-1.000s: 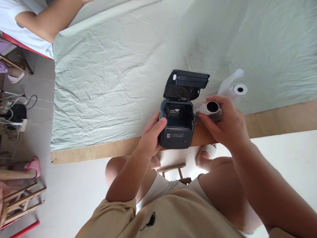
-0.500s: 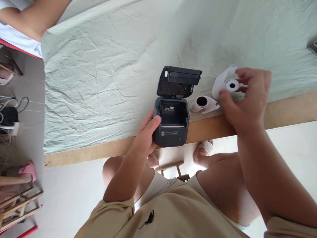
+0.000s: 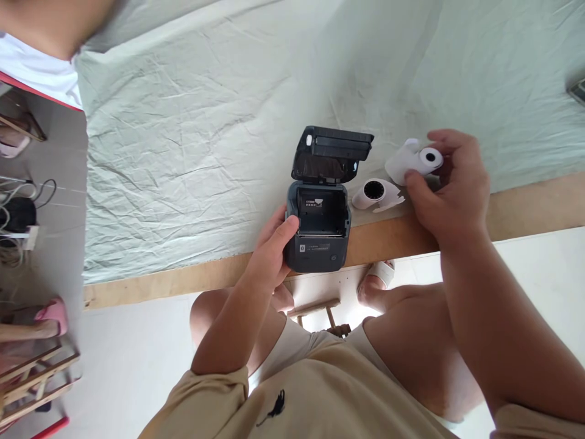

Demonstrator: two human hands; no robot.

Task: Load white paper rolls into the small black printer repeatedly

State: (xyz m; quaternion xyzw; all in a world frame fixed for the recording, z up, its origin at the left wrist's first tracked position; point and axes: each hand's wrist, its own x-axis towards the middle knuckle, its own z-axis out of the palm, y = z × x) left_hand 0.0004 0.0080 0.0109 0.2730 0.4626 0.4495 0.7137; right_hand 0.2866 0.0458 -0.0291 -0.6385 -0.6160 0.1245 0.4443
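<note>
A dark label printer [image 3: 317, 253] sits at the table's front edge, its lid [image 3: 336, 152] raised and its paper bay bare inside. My left hand [image 3: 273, 244] is closed on the printer's left side, thumb over the bay's rim. To the right, my right hand [image 3: 450, 183] has its thumb and fingers round a small white paper roll [image 3: 430, 160], whose loose strip [image 3: 402, 161] spreads out to the left. Between that roll and the printer lies another paper roll [image 3: 365, 194] with a dark core and a torn end.
A wrinkled pale green cloth [image 3: 205, 134] covers the table, with a bare wooden edge [image 3: 169, 280] in front. Another person's arm [image 3: 55, 24] reaches in at the top left. Cables [image 3: 13, 213] and a wooden stool [image 3: 39, 384] are on the left. A dark object [image 3: 578, 90] lies far right.
My right hand has turned the small roll slightly and its loose strip has flattened towards the left. The other person's arm has shifted at the top left. My left hand stays on the printer.
</note>
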